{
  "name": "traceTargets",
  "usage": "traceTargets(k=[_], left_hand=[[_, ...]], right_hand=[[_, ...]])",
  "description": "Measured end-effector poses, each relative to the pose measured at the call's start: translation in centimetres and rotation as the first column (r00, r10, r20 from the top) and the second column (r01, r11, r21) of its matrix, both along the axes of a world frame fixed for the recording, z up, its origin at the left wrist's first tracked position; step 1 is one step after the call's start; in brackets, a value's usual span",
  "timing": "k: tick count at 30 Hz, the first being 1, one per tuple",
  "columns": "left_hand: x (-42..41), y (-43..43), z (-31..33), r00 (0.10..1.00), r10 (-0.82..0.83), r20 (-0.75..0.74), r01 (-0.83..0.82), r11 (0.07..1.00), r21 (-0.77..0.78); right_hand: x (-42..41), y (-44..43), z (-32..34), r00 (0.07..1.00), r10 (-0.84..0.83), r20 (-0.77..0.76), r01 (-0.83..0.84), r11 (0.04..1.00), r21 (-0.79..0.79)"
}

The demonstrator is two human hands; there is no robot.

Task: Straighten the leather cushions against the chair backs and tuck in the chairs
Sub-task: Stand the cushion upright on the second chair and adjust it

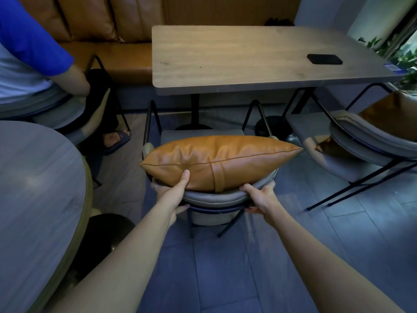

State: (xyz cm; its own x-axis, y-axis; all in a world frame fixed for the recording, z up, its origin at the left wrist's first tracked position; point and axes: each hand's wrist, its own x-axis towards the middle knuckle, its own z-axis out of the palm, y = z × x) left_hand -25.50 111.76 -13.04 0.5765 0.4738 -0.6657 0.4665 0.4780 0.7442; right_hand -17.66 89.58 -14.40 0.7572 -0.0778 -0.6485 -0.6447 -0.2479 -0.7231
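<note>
Now both hands, left [174,190] and right [259,196], clasp the chair back [212,196] under the leather cushion [221,161], likely ready to push toward the desk [237,59].

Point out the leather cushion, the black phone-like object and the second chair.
leather cushion [221,162]: head view, top panel.
black object [325,59]: head view, its flat top.
second chair [370,137]: head view, padded backrest.

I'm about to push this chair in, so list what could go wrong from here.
1. The leather cushion stands on the chair back's top edge, steadied by the left hand thumb; a shove could tip it.
2. The right hand grips the backrest, not the cushion.
3. The chair's arms may catch the table edge.
</note>
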Motion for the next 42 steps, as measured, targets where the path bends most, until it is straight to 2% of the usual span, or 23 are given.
traceTargets(k=[7,9,11,12,14,15,17,19,21,24,27,32,34,36,38,40,42], left_hand=[[2.5,-0.3,-0.2,0.999,-0.031,-0.026,0.031,1.000,-0.007],[2.7,0.1,-0.3,0.995,-0.083,-0.050,0.083,0.996,0.012],[2.7,0.5,-0.3,0.989,-0.131,-0.071,0.134,0.990,0.034],[2.6,0.8,-0.2,0.987,-0.144,-0.076,0.149,0.987,0.058],[2.7,1.7,-0.1,0.987,-0.146,-0.072,0.153,0.983,0.099],[2.8,2.0,0.2,0.988,-0.143,-0.060,0.148,0.984,0.095],[2.9,2.5,0.7,0.990,-0.138,-0.021,0.139,0.989,0.050],[3.0,2.5,1.0,0.991,-0.131,0.001,0.130,0.991,0.033],[3.2,2.4,1.0,0.990,-0.141,-0.014,0.141,0.989,0.040],[3.3,2.7,1.2,0.986,-0.164,-0.035,0.166,0.984,0.056],[3.3,3.8,1.6,0.968,-0.239,-0.080,0.242,0.970,0.027],[3.2,5.2,1.8,0.952,-0.300,-0.062,0.300,0.954,-0.012],[3.2,5.2,1.7,0.961,-0.273,-0.036,0.273,0.962,0.008],[3.2,5.2,1.5,0.964,-0.264,-0.039,0.265,0.964,0.022],[3.2,5.1,1.5,0.960,-0.277,-0.041,0.278,0.960,0.023],[3.2,5.0,1.5,0.957,-0.286,-0.041,0.287,0.958,0.024],[3.3,5.0,1.4,0.955,-0.295,-0.039,0.297,0.955,0.030]], right_hand=[[2.5,-1.4,0.0,0.996,0.037,0.081,-0.035,0.999,-0.019],[2.7,-1.2,0.1,0.986,0.089,0.143,-0.068,0.987,-0.146],[2.0,-0.7,0.6,0.939,0.235,0.252,-0.112,0.900,-0.420],[1.5,-0.5,0.5,0.872,0.371,0.320,-0.119,0.793,-0.597],[0.1,-0.2,0.0,0.620,0.673,0.403,-0.005,0.517,-0.856],[-0.7,0.0,-0.2,0.474,0.786,0.397,0.043,0.429,-0.902],[-2.1,0.5,-0.5,0.242,0.917,0.316,-0.023,0.331,-0.943],[-3.0,1.8,-0.6,0.117,0.974,0.193,-0.112,0.206,-0.972],[-3.3,3.6,-0.7,0.088,0.996,0.034,-0.181,0.050,-0.982],[-3.2,6.4,-0.2,0.073,0.993,-0.089,-0.224,-0.071,-0.972],[-2.4,7.9,-0.4,0.065,0.995,-0.078,-0.269,-0.058,-0.961],[-1.6,8.6,-0.3,0.135,0.984,-0.119,-0.349,-0.065,-0.935],[-2.0,8.6,-0.8,0.152,0.983,-0.102,-0.291,-0.055,-0.955],[-2.7,8.6,-1.4,0.158,0.980,-0.124,-0.213,-0.088,-0.973],[-3.3,8.4,-2.1,0.169,0.984,-0.060,-0.102,-0.043,-0.994],[-3.3,8.2,-2.1,0.137,0.990,-0.013,-0.040,-0.008,-0.999],[-3.2,8.1,-2.0,0.108,0.994,-0.013,-0.018,-0.011,-1.000]])
